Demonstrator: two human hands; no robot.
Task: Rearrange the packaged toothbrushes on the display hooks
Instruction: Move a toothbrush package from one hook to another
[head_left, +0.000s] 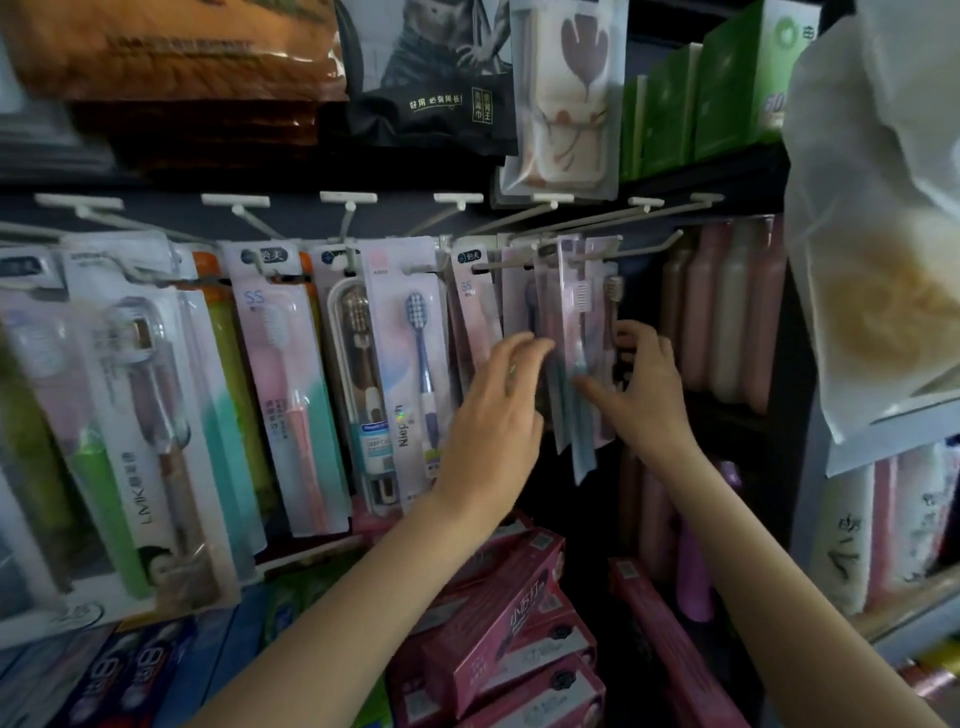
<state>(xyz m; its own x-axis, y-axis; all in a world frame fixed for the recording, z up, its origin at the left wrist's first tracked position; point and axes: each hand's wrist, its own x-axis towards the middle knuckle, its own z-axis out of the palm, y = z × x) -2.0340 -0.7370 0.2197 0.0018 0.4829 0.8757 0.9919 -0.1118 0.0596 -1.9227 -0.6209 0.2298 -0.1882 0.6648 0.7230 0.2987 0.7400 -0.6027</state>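
My right hand (641, 387) curls thumb and fingers round the hanging bunch of packaged toothbrushes (571, 343), centre-right of frame. My left hand (496, 410) lies flat, fingers straight, against the bunch's left side. The packs hang from white display hooks (566, 254). More toothbrush packs (291, 395) fill frame left; pink boxes (509, 618) sit below.

My feed is dim and soft, brightest at the upper right of the frame and falling into deep shadow at lower centre. Blur smears the left edge and upper left, and I see wide-angle bending toward the corners.
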